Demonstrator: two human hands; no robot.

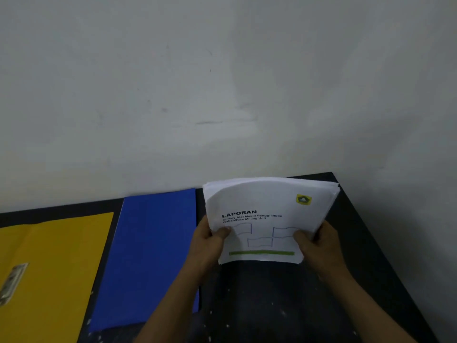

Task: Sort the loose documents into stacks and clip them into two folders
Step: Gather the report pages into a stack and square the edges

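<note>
Stack of white documents [269, 219] with a "LAPORAN" cover sheet being held up above the right part of the black table [272, 293], left hand [210, 241] pinching its left edge, right hand [314, 243] pinching its right edge, closed blue folder [150, 256] lying just left, open yellow folder [52, 268] with metal clip [12, 283] lying farther left, pale wall [222, 82] standing behind.

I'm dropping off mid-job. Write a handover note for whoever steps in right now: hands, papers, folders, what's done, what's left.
Left hand: grips the left edge of the white paper stack, thumb on the cover page.
Right hand: grips the right edge the same way.
Stack: held tilted up over the black table; the top sheet is headed LAPORAN and the sheet edges are uneven.
Yellow folder: flat at far left, its metal clip showing, no paper in it.
Blue folder: flat between the yellow folder and the stack.
Done: nothing sorted or clipped that shows.
Left: split the stack into piles and clip one into each folder.
</note>
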